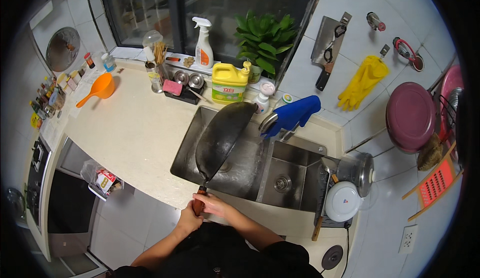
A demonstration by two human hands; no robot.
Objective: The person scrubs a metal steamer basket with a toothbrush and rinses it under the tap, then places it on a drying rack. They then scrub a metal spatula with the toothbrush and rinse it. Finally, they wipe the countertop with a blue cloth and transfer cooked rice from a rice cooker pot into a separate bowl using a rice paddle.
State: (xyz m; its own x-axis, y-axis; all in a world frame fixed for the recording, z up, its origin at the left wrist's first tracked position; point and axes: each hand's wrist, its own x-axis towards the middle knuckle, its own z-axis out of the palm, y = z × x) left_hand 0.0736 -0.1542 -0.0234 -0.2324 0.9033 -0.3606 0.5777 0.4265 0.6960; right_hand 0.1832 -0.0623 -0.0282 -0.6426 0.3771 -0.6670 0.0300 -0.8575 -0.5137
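A large dark wok [222, 135] is tilted on its side over the left basin of a steel sink [250, 175]. Its brown wooden handle [199, 205] points toward me. My left hand [189, 220] grips the handle from below. My right hand [216, 205] closes on the same handle from the right. A faucet [268, 122] with a blue cloth [295, 114] draped over it stands just right of the wok's upper rim.
A yellow detergent jug [228, 82], spray bottle [203, 43], pink sponge [172, 87] and potted plant [265, 40] line the back. An orange scoop [100, 88] lies on the pale counter [130, 138]. A white lidded pot [343, 201] sits right of the sink; cleaver [325, 53], yellow gloves [365, 80] hang on the wall.
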